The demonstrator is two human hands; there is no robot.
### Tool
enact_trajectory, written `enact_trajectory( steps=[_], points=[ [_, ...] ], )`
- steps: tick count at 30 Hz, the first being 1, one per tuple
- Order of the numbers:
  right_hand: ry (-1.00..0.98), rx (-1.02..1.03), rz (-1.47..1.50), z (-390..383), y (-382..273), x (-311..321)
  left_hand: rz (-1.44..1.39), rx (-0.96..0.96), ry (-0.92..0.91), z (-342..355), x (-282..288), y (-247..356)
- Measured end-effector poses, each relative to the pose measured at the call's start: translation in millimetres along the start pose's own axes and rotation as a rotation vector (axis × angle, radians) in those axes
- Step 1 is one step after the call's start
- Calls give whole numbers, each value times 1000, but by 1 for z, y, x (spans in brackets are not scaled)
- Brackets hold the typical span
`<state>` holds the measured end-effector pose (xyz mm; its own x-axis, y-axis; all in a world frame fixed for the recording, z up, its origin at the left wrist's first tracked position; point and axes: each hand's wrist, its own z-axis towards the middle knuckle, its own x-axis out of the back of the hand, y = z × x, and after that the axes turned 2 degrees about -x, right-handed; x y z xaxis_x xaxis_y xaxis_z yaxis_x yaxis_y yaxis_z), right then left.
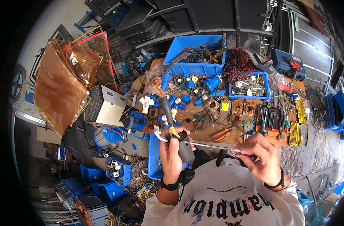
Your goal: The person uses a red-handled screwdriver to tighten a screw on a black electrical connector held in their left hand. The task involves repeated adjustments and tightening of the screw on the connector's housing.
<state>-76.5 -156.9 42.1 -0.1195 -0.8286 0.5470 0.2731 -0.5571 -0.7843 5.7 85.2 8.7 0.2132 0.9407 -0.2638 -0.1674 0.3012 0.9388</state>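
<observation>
My left hand (172,156) is closed around a dark grey cylindrical housing (186,151) in front of my chest. A thick black cable (166,107) runs up from it over the bench, and yellow wires (174,131) show at its top. A white piece (159,133) sticks out beside my fingers. My right hand (259,154) grips a screwdriver (241,151) by its red handle. Its long metal shaft lies nearly level, and the tip meets the side of the housing. Whether the tip sits in a screw is too small to tell.
Blue and white plugs (213,83) crowd the wooden bench (202,130). Orange-handled pliers (221,135) lie near its front edge, with hex keys (273,119) to the right. Behind stand a large blue bin (194,69) and a smaller blue tray (249,97) of metal parts.
</observation>
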Motion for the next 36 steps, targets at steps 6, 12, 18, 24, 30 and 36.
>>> enact_trajectory(
  steps=[6, 12, 18, 24, 30, 36],
  points=[
    [-42, -22, 45, 1, -6, 2, -1, -8, -6, 0, 1, 2],
    [-142, -55, -51, -4, 0, -1, 15, -40, -14, -2, 2, 2],
    [-91, -33, 52, -4, -8, -1, -11, -24, -16, -5, 1, 4],
    [-197, -138, 15, -7, -7, -5, -9, -25, -11, -7, 1, 2],
    [-325, -175, -7, -10, -7, -1, 9, -29, -11, -9, 1, 2],
    [-97, 7, -23, -10, -4, -3, 13, -46, -5, -8, 2, 3]
  ],
)
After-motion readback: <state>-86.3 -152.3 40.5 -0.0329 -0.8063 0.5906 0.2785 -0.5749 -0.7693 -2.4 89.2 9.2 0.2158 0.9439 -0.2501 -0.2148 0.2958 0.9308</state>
